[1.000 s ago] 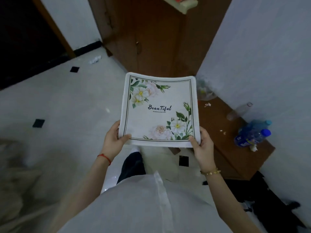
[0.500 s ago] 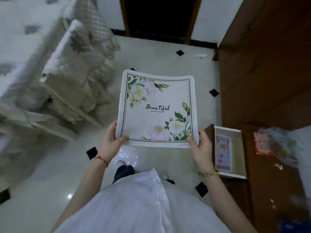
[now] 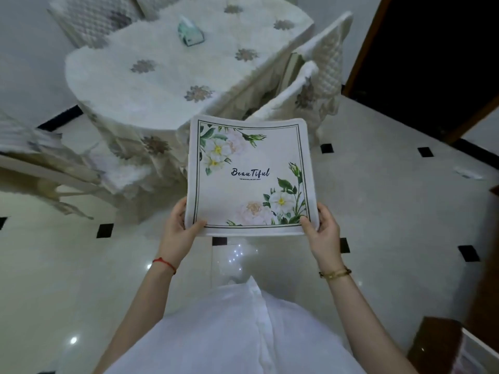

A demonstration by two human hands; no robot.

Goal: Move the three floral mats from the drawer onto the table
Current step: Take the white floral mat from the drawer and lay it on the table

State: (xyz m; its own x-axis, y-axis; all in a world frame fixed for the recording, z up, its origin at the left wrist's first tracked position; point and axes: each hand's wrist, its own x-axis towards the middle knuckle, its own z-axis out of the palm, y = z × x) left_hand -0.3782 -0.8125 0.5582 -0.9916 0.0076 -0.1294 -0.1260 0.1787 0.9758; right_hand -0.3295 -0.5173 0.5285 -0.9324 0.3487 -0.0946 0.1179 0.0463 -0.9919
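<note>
A square white floral mat (image 3: 249,175) with green leaves, white flowers and the word "Beautiful" is held flat in front of me, above the floor. My left hand (image 3: 180,230) grips its near left corner and my right hand (image 3: 321,231) grips its near right corner. I cannot tell whether more mats lie under the top one. The table (image 3: 167,74), covered in a white cloth with grey flower motifs, stands ahead and to the left of the mat. A corner of the open drawer (image 3: 478,346) shows at the bottom right edge.
A pale green tissue pack (image 3: 189,32) lies on the table. Quilted covered chairs stand at the table's right (image 3: 313,87) and left (image 3: 40,157). A dark doorway (image 3: 432,49) is at the upper right. The floor is glossy pale tile with black insets.
My view has swung left, from the cabinet and drawer to the table. The mat stays in both hands in the same grip, now with the table just beyond it.
</note>
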